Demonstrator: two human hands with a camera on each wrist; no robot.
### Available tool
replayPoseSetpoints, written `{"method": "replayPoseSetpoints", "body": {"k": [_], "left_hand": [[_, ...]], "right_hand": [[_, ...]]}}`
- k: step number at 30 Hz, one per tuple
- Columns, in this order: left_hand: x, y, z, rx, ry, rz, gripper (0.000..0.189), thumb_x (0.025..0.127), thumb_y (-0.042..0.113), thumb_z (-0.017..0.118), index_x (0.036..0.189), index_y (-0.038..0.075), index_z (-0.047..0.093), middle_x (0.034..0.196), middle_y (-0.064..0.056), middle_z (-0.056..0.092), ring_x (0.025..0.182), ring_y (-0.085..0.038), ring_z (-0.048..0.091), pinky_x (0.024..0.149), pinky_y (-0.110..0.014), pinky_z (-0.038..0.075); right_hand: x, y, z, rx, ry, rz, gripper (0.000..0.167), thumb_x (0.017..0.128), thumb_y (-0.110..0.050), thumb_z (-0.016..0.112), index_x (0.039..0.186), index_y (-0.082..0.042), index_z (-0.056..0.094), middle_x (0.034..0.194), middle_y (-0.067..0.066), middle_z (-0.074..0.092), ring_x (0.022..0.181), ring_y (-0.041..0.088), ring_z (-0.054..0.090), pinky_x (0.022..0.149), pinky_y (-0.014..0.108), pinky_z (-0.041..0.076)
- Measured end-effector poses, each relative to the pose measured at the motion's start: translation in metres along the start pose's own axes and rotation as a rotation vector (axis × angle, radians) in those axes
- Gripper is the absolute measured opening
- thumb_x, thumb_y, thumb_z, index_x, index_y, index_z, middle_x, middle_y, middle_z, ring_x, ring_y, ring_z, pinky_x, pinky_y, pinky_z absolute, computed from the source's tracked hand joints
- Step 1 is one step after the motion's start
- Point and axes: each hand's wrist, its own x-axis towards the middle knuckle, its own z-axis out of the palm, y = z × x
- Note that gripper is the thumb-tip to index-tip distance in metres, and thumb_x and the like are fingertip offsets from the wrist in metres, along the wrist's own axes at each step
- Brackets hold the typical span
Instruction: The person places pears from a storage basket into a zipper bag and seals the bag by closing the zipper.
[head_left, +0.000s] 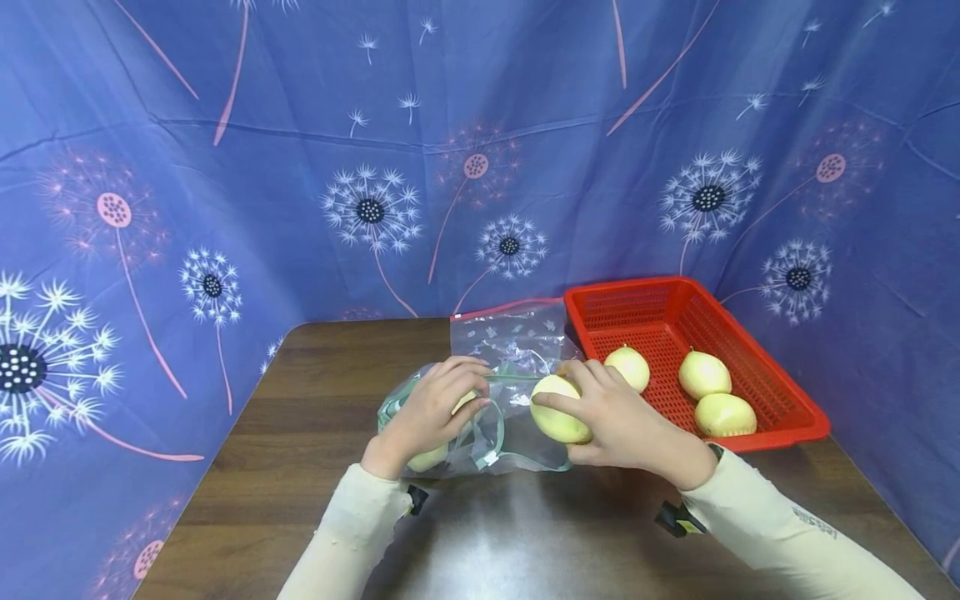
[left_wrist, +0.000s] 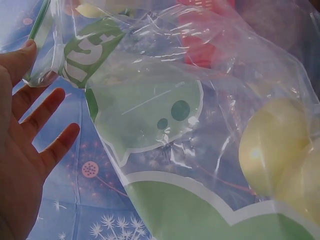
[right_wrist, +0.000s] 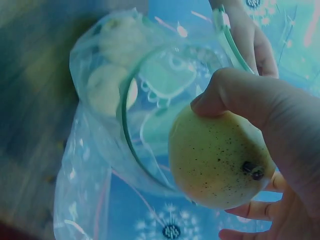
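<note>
A clear zip bag with green printing and a green-edged mouth lies on the table, its mouth facing right. My left hand pinches the mouth's edge between thumb and forefinger, the other fingers spread apart. Inside the bag are pale yellow pears, at least two, seen through the plastic. My right hand grips another pear at the bag's mouth, thumb on one side and fingers on the other. Its dark stem and speckled skin face the right wrist camera. The far side of this pear is hidden.
To the right stands a red plastic basket with three pears in it, one being a pear near the middle. Behind the hands, a second clear bag with a red zip edge lies beside the basket. A blue dandelion-print cloth hangs around the wooden table.
</note>
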Motion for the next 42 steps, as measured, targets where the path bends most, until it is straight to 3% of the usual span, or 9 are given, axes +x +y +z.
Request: {"method": "replayPoseSetpoints", "body": {"k": [4, 14, 23, 27, 31, 42], "left_hand": [[0.0, 0.0, 0.001, 0.007, 0.002, 0.004, 0.016, 0.102, 0.025, 0.058, 0.096, 0.011, 0.06, 0.116, -0.008, 0.067, 0.118, -0.025, 0.058, 0.093, -0.041, 0.049], [0.001, 0.0, 0.0, 0.002, 0.013, 0.003, 0.011, 0.095, 0.019, 0.066, 0.096, 0.01, 0.06, 0.116, -0.009, 0.067, 0.118, -0.026, 0.058, 0.094, -0.043, 0.048], [0.0, 0.002, -0.004, 0.006, 0.005, -0.016, 0.01, 0.094, 0.017, 0.066, 0.095, 0.009, 0.06, 0.116, -0.009, 0.067, 0.119, -0.026, 0.057, 0.092, -0.041, 0.047], [0.0, 0.003, -0.004, 0.022, -0.005, -0.008, 0.009, 0.094, 0.015, 0.065, 0.096, 0.009, 0.059, 0.116, -0.009, 0.067, 0.118, -0.026, 0.057, 0.093, -0.041, 0.047], [-0.001, 0.004, -0.005, 0.019, -0.005, -0.013, 0.01, 0.099, 0.017, 0.06, 0.096, 0.008, 0.058, 0.116, -0.009, 0.066, 0.118, -0.027, 0.057, 0.092, -0.041, 0.047], [-0.001, 0.003, -0.005, -0.026, -0.015, -0.043, 0.036, 0.108, 0.035, 0.037, 0.095, 0.008, 0.056, 0.118, -0.012, 0.065, 0.121, -0.03, 0.056, 0.09, -0.044, 0.048]], "right_hand": [[0.003, -0.009, 0.009, 0.011, -0.039, -0.014, 0.07, 0.055, -0.031, 0.086, 0.121, -0.025, 0.064, 0.115, 0.017, 0.054, 0.094, 0.03, 0.053, 0.073, 0.044, 0.047], [0.009, -0.019, 0.034, 0.059, -0.139, -0.035, 0.069, 0.059, -0.033, 0.09, 0.122, -0.025, 0.063, 0.121, 0.015, 0.051, 0.103, 0.029, 0.053, 0.074, 0.042, 0.054], [0.008, -0.023, 0.04, 0.001, -0.345, 0.008, 0.071, 0.061, -0.031, 0.092, 0.125, -0.026, 0.062, 0.119, 0.011, 0.052, 0.099, 0.03, 0.051, 0.079, 0.049, 0.048], [0.009, -0.025, 0.036, -0.002, -0.401, 0.02, 0.071, 0.062, -0.028, 0.093, 0.126, -0.026, 0.061, 0.121, 0.013, 0.053, 0.099, 0.031, 0.052, 0.078, 0.049, 0.049], [0.009, -0.025, 0.034, 0.016, -0.398, 0.03, 0.073, 0.062, -0.03, 0.093, 0.128, -0.025, 0.062, 0.122, 0.013, 0.053, 0.101, 0.031, 0.052, 0.077, 0.049, 0.05], [0.008, -0.023, 0.033, 0.063, -0.371, 0.044, 0.076, 0.065, -0.036, 0.091, 0.133, -0.026, 0.059, 0.126, 0.008, 0.051, 0.108, 0.028, 0.049, 0.083, 0.048, 0.049]]}}
